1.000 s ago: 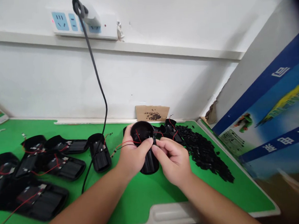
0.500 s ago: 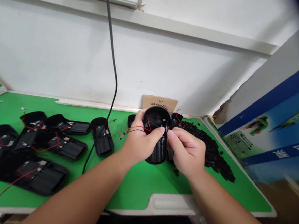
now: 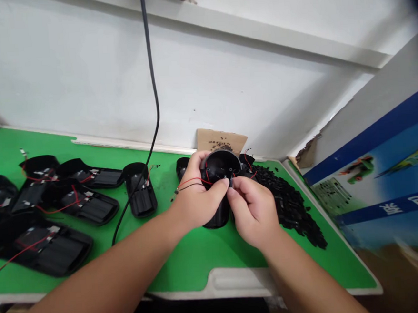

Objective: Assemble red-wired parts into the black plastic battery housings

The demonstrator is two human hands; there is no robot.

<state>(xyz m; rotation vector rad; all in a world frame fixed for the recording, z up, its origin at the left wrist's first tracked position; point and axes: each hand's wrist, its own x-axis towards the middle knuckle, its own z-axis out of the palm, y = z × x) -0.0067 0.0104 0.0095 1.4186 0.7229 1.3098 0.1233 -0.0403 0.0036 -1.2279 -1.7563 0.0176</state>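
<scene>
Left hand (image 3: 194,203) grips round black plastic housing (image 3: 220,167); right hand (image 3: 250,208) pinches its rim. Green matte tabletop (image 3: 202,262), white wall.

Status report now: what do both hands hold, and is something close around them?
Left hand grips black housing. Right hand pinches at its rim, by the red wire. Pile of small black parts close at right.
</scene>
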